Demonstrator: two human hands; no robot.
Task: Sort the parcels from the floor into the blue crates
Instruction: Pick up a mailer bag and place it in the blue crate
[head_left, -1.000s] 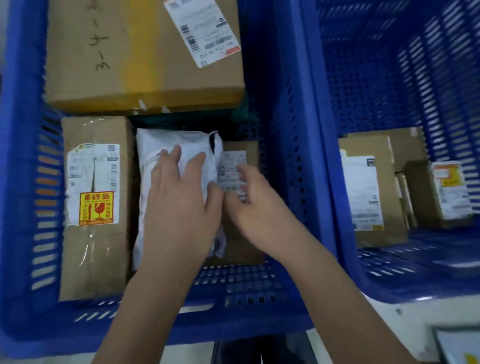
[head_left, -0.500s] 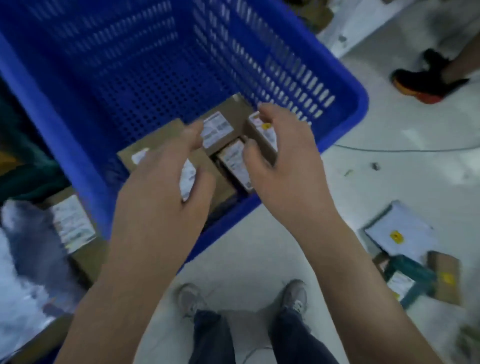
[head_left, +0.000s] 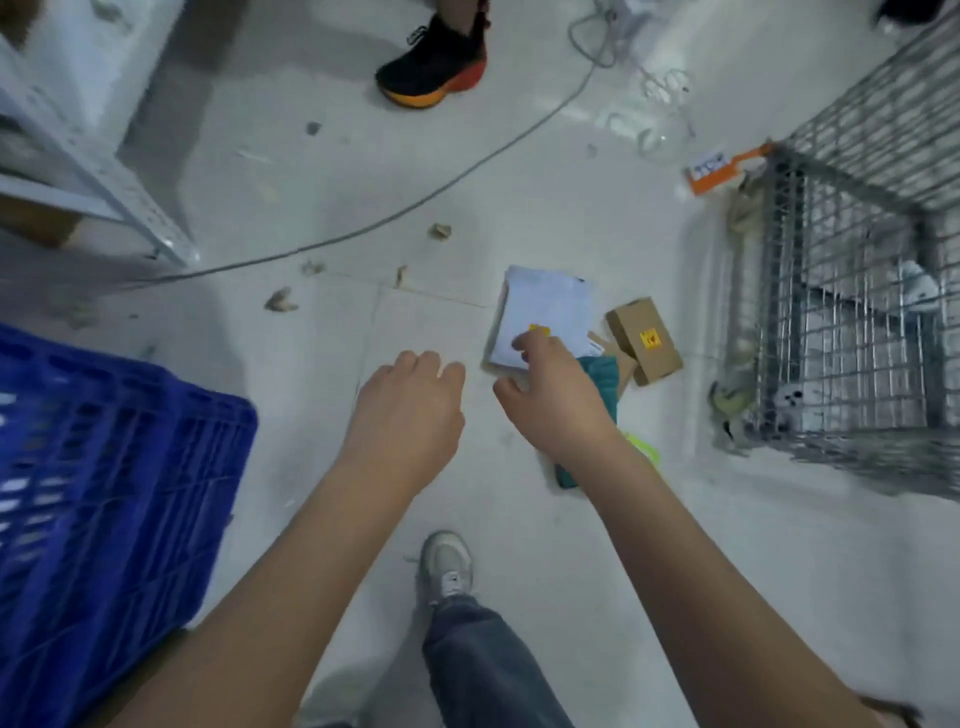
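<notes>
Several parcels lie in a small heap on the pale floor: a white flat mailer (head_left: 545, 312) with a yellow sticker, a small brown box (head_left: 644, 340) to its right, and a teal package (head_left: 602, 384) partly under my arm. My right hand (head_left: 553, 397) is stretched over the near edge of the white mailer, fingers spread, holding nothing. My left hand (head_left: 408, 410) hovers left of the heap with loosely curled fingers, empty. One blue crate (head_left: 104, 467) stands at the left edge; its inside is not visible.
A wire-mesh cage (head_left: 852, 291) stands at the right. A grey cable (head_left: 415, 202) runs across the floor beyond the parcels. Another person's black-and-orange shoe (head_left: 434, 62) is at the top. A metal shelf leg (head_left: 130, 202) is at top left. My own shoe (head_left: 447, 566) is below.
The view swung from inside the blue crates down to the floor. Both hands left the crate, where they had pressed on a white mailer, and now reach toward the floor parcels.
</notes>
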